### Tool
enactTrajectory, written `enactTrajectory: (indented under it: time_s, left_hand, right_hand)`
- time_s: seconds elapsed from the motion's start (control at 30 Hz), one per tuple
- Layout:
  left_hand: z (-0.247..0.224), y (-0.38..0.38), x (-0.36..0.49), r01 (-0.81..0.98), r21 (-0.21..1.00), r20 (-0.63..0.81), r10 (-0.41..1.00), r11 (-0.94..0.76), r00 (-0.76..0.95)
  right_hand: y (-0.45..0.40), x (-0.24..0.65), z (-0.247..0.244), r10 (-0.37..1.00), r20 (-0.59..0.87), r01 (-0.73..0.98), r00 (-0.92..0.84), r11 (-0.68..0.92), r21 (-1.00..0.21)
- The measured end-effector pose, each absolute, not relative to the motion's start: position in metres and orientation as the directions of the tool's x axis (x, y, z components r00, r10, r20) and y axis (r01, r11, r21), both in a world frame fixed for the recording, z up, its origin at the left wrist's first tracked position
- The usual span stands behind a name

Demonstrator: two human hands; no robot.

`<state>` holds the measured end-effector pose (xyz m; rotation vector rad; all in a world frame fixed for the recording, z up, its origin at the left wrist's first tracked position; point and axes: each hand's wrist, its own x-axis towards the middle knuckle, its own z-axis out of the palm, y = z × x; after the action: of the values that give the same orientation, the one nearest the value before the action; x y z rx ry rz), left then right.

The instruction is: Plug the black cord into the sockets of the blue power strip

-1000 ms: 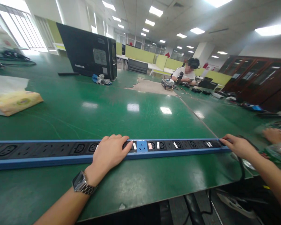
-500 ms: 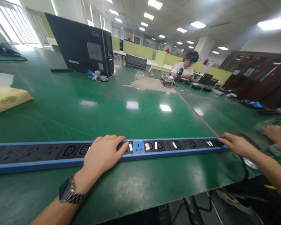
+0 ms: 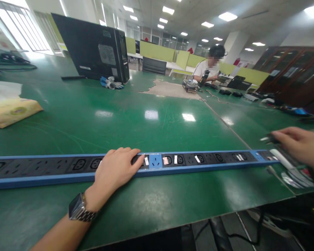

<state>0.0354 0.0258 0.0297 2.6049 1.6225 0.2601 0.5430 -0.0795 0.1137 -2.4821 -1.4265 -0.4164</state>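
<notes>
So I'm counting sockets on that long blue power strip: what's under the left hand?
The left hand lies flat on the power strip, pressing its black socket face. Sockets show on either side of it; whatever sits beneath the palm is covered. The strip rests on the green table.

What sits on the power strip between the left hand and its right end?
In the head view: past the left hand, the power strip carries a blue socket module, black sockets and small white labels.

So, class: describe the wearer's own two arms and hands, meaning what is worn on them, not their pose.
Both forearms are bare, with no sleeves or gloves in view. The left hand has a watch at the wrist: dark square face, metal link band. The right hand shows nothing worn and is slightly blurred.
</notes>
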Motion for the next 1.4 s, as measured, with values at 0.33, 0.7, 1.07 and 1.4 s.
enactTrajectory:
  time_s: [0.33, 0.7, 1.07, 1.4]
  left_hand:
    - [0.027, 0.026, 0.032, 0.881, 0.152, 0.105, 0.894, -0.448, 0.436]
    - [0.028, 0.02, 0.025, 0.808, 0.154, 0.064, 0.822, -0.569, 0.566]
    - [0.028, 0.02, 0.024, 0.818, 0.216, 0.057, 0.843, -0.533, 0.535]
    - [0.028, 0.021, 0.027, 0.814, 0.173, 0.055, 0.831, -0.554, 0.554]
  right_hand:
    - [-0.063, 0.459, 0.025, 0.946, 0.117, 0.926, 0.303, -0.322, 0.199]
    - [-0.06, 0.451, 0.031, 0.925, 0.111, 0.913, 0.365, -0.378, 0.153]
    - [-0.061, 0.443, 0.023, 0.925, 0.14, 0.926, 0.352, -0.366, 0.095]
    - [-0.052, 0.459, 0.028, 0.926, -0.002, 0.92, 0.377, -0.375, 0.113]
